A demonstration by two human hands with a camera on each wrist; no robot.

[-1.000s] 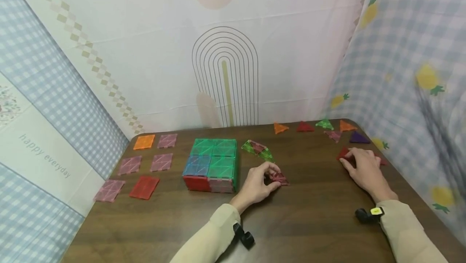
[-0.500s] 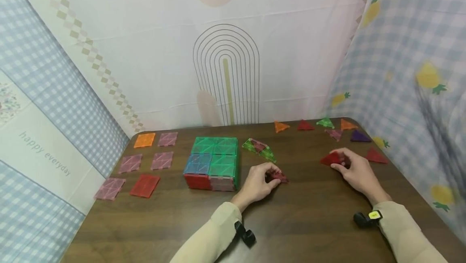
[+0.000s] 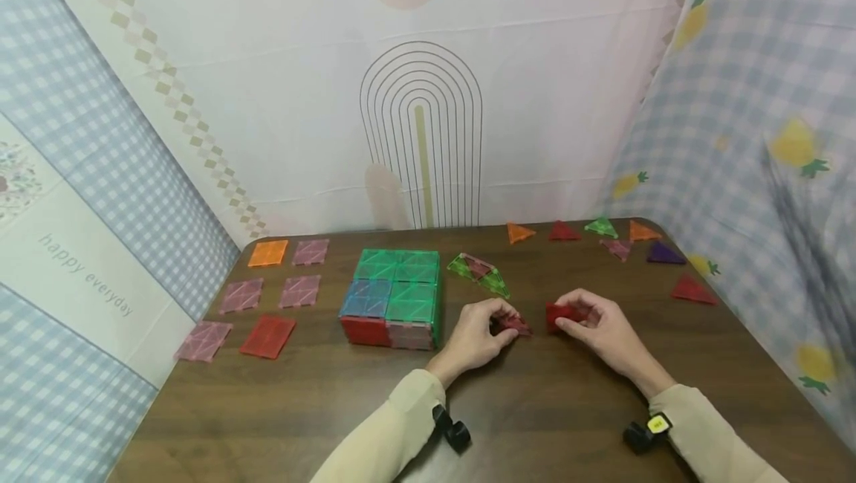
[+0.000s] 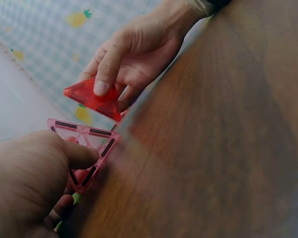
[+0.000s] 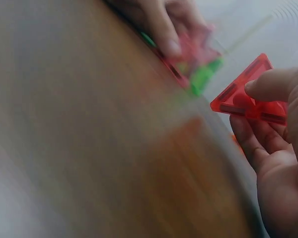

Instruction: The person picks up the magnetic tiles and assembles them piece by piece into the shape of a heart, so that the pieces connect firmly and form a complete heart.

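Note:
My left hand (image 3: pixel 473 336) pinches a pink triangular magnetic tile (image 4: pixel 107 148) between thumb and fingers, just above the tabletop. Facing it from the right, my right hand (image 3: pixel 605 331) pinches a red triangular magnetic tile (image 4: pixel 91 102), thumb on one face and fingers behind. A small gap separates the two tiles in the head view. Beyond the left hand lies a joined strip of green and pink triangle tiles (image 3: pixel 478 269). To the left of that hand stands a low box of square tiles (image 3: pixel 413 300), green and blue on top, red and pink in front.
Loose square tiles, pink, orange (image 3: pixel 268 253) and red (image 3: pixel 268 336), lie on the table's left side. Several triangle tiles lie at the back right, including a purple one (image 3: pixel 665 253) and a red one (image 3: pixel 693 290). Fabric hangs behind the wooden table (image 3: pixel 535 409).
My right hand has picked up the red triangle tile from the right side and carried it left, close to the left hand. The left hand has stayed nearly in place.

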